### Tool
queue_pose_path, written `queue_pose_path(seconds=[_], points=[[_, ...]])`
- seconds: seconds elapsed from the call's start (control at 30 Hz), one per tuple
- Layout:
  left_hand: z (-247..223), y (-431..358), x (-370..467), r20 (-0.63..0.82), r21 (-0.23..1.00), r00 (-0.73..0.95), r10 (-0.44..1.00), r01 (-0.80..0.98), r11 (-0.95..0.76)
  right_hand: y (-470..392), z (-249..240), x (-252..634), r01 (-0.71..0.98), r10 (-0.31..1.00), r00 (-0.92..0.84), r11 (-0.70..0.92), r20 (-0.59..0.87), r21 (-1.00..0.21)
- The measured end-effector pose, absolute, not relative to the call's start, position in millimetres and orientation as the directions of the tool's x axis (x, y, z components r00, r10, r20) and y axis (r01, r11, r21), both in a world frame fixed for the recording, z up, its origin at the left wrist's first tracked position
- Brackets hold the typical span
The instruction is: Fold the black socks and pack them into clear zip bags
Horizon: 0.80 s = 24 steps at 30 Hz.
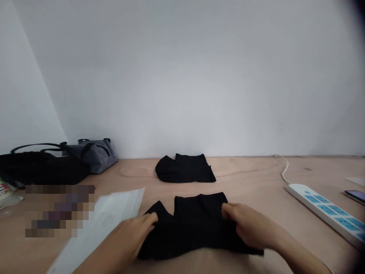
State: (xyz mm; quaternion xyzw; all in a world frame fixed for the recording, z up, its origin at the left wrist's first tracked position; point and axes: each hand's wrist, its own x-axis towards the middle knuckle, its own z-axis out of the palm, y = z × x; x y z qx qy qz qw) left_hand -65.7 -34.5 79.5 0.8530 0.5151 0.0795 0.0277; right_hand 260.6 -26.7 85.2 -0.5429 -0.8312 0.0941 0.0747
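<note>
Pinched by the left hand point(131, 235) and the right hand point(252, 225), the near notched black cloth point(196, 224) was left of the white power strip point(327, 210), not yet released; farther back, also left of this strip, the second black cloth point(186, 169) already lay flat, untouched.

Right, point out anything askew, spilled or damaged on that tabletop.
Nothing stands out as spilled or damaged. The near black cloth has a notch, but the far black cloth has a similar one. A pixelated patch hides part of the tabletop at left.

Striped bag point(99, 156) beside a black bag point(42, 168), white power strip point(327, 212) near a phone point(356, 195)
</note>
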Motion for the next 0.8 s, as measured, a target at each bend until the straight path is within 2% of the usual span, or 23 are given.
queue_pose_path(seconds=[0.17,0.33,0.47,0.57,0.67,0.73,0.8], points=[[93,19,-45,0.06,-0.087,0.37,0.927,0.927,-0.364,41,91,255,0.907,0.907,-0.42,0.42,0.012,-0.023],[69,64,-29,0.017,-0.142,0.309,0.951,0.942,-0.303,80,65,243,0.921,0.92,-0.389,0.388,0.047,0.033],[60,57,-14,0.101,-0.177,0.282,0.954,0.949,-0.262,76,43,230,0.937,0.921,-0.35,0.348,0.17,0.042],[53,34,-2,0.181,-0.172,0.3,0.936,0.947,-0.271,59,32,220,0.931,0.898,-0.357,0.365,0.257,0.017],[33,17,4,0.201,-0.092,0.307,0.93,0.951,-0.294,41,21,218,0.868,0.842,-0.454,0.492,0.292,-0.068],[16,13,3,0.148,-0.003,0.299,0.943,0.953,-0.302,34,12,222,0.81,0.81,-0.525,0.57,0.261,-0.137],[1,15,-2,0.082,0.071,0.306,0.949,0.948,-0.312,32,4,231,0.793,0.813,-0.557,0.581,0.167,-0.185]])
